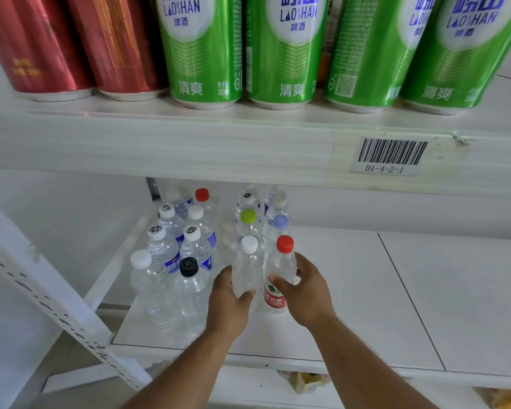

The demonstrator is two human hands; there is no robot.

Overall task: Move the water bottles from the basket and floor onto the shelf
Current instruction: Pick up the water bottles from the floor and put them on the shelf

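A white metal shelf [366, 290] fills the lower half of the view, and its bare right side leaves plenty of room for more stock, which is probably why the bottles are packed tight toward the left upright rather than spread out. Above it, an upper shelf [189, 143] carries a row of green beer cans [281, 48] and red cans [71, 42] lined along its front edge, labels outward as in a shop display, with a barcode tag [391, 154] on the lip. On the lower shelf the water bottles [171, 246] stand upright in rows running front to back, so each new one simply extends a row forward. The left hand [229, 299] grasps a white-capped bottle [248, 267] around its body, and the right hand [306, 290] grasps a red-capped bottle [281, 278] with a red label the same way; both bottles stand at the front of the two right-hand rows, and both appear to rest on the shelf, though the bases are partly hidden. Gripping low on the body likely keeps them steady and upright while they are set in line. The basket and floor are out of view.
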